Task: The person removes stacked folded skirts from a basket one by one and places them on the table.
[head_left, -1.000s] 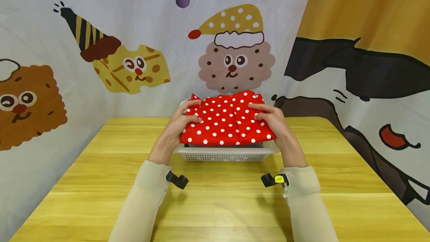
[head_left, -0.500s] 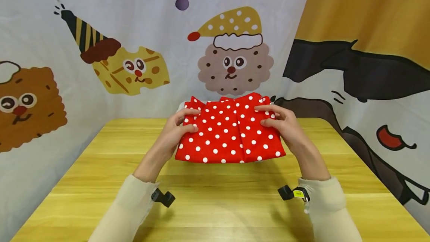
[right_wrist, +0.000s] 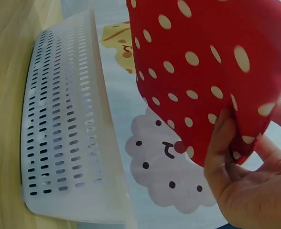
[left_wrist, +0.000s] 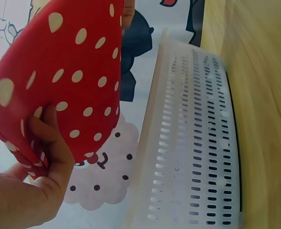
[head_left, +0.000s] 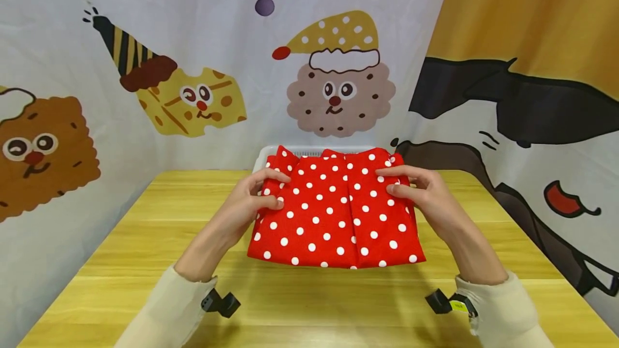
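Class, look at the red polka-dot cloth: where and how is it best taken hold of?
Probably by its left and right side edges, one hand coming from each side, as the left hand and right hand pinch it now. The red polka-dot cloth is broad and soft, so one grip alone would likely let it sag.

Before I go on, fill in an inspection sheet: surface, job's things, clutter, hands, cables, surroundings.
Surface: wood-grain table, partly hidden.
Job's things: red polka-dot cloth, held up, hiding most of the white perforated basket from the head camera; basket contents cannot be made out.
Clutter: nothing seen.
Hands: left hand and right hand each pinch one side of the cloth.
Cables: nothing seen.
Surroundings: cartoon-printed backdrop behind and beside the table.
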Tool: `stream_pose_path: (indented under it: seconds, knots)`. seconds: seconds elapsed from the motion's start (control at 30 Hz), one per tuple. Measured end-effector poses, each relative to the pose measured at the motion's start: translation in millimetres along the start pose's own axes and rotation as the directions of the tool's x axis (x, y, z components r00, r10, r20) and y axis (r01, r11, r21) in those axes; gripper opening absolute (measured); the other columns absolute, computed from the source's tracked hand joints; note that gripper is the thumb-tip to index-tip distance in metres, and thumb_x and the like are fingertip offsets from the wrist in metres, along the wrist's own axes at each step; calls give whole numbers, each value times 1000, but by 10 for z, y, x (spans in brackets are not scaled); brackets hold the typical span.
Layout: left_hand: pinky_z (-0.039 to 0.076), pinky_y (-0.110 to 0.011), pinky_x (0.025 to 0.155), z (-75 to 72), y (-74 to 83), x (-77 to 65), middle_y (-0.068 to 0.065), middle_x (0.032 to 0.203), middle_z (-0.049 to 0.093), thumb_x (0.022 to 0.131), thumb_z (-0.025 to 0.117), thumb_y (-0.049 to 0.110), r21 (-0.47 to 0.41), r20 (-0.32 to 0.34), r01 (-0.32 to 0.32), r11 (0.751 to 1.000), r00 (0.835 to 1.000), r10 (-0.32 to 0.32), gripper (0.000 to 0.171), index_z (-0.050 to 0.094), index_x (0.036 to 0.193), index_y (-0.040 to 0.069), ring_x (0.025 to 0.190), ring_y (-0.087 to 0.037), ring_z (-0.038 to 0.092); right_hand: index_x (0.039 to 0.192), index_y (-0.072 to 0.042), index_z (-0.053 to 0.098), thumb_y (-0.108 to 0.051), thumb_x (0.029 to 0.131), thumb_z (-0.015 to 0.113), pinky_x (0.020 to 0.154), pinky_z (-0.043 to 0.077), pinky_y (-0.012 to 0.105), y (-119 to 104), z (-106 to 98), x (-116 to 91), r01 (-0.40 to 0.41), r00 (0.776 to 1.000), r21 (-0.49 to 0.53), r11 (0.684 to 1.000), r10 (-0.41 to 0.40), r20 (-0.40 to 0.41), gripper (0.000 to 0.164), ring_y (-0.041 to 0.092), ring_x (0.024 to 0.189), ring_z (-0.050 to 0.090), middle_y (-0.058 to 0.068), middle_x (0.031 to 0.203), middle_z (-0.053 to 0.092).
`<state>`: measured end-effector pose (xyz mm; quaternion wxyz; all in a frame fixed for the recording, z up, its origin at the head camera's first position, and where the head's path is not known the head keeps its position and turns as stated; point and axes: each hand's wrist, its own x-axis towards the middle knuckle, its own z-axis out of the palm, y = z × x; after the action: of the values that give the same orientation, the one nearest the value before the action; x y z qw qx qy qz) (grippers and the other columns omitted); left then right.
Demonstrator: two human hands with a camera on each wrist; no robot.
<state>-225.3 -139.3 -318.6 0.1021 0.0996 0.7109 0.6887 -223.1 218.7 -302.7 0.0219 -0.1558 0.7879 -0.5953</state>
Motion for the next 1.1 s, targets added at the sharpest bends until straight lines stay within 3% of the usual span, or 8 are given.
stream_pose_path:
  seconds: [0.3, 0.47, 0.6, 0.7, 0.87, 0.97, 1.1]
  knots:
    - [62, -46, 87, 5, -10, -152, -15, 142, 49, 85, 71, 5, -17, 88, 26, 1000, 996, -25, 38, 64, 122, 15, 124, -34, 55, 141, -12, 60, -10, 99, 64, 83, 64, 38, 9, -73, -166, 44, 993, -11, 999, -43, 114, 42, 26, 117, 63, 10, 144, 48]
    - [62, -47, 89, 6, -16, -165, -14, 148, 44, 85, 71, 5, -6, 159, 27, 1000, 987, -26, 48, 62, 132, 14, 127, -36, 53, 143, -11, 55, -7, 98, 65, 82, 64, 41, 15, -103, -228, 53, 978, -40, 998, -44, 202, 47, 28, 115, 66, 12, 144, 49]
    - [62, -50, 90, -5, -38, -166, -17, 151, 42, 86, 71, 4, 9, 229, 39, 999, 973, -40, 57, 57, 140, 15, 128, -38, 54, 141, -12, 56, -9, 97, 66, 82, 64, 42, 20, -114, -243, 24, 978, -45, 999, -14, 209, 46, 29, 116, 65, 11, 143, 50]
    - [62, -49, 90, -27, -56, -161, -18, 151, 43, 86, 73, 4, 47, 248, 34, 998, 968, -45, 58, 57, 141, 15, 128, -37, 54, 134, -12, 61, -12, 97, 68, 81, 64, 41, 31, -116, -231, 0, 981, -55, 998, 11, 192, 38, 29, 111, 67, 10, 137, 55]
    - [62, -46, 89, -73, -81, -136, -18, 146, 47, 87, 74, 9, 123, 226, 29, 992, 972, -56, 51, 61, 135, 16, 124, -36, 57, 122, -8, 68, -14, 97, 69, 78, 64, 41, 57, -120, -191, -6, 981, -74, 997, 20, 193, 25, 30, 104, 69, 9, 127, 63]
    - [62, -46, 88, -81, -91, -125, -18, 143, 53, 88, 74, 11, 156, 220, 20, 987, 974, -55, 50, 63, 136, 18, 119, -34, 61, 124, -7, 68, -13, 97, 69, 80, 64, 42, 68, -125, -163, -13, 975, -65, 998, 27, 219, 28, 32, 107, 68, 11, 131, 61]
    - [62, -45, 88, -75, -97, -127, -18, 141, 57, 88, 76, 10, 199, 266, -30, 980, 964, -24, 59, 59, 144, 19, 116, -30, 66, 133, -8, 65, -9, 96, 69, 83, 64, 44, 82, -135, -136, -30, 961, -41, 999, 40, 272, 37, 36, 111, 66, 17, 138, 55]
